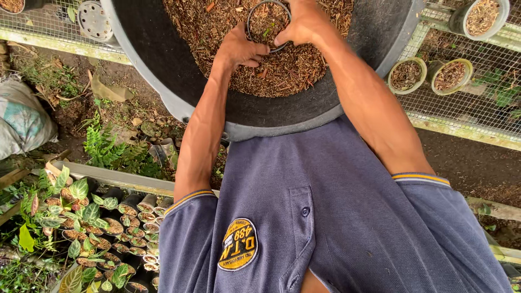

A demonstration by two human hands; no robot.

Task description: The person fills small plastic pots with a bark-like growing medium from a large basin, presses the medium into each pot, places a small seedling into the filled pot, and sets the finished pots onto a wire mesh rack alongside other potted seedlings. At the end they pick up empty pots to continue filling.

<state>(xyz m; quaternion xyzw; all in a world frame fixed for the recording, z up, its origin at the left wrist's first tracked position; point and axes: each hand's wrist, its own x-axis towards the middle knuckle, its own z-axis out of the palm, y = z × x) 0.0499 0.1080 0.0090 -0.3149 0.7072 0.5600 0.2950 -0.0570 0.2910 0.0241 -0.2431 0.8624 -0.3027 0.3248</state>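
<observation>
Navy polo shirt, yellow-striped sleeve cuffs, round yellow chest badge, bare forearms

One head camera looks steeply down, close over the person's chest, onto the black tub (163,59).

Your right hand (304,24) covers the right rim of the small pot (267,21), and the frame's top edge cuts its knuckles. The tub (179,81) runs off the top too, its far side unseen.

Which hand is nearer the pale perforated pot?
Left. Left hand lies right of the pale perforated pot, over the tub; right hand, gripping the small black pot, farther right.
</observation>
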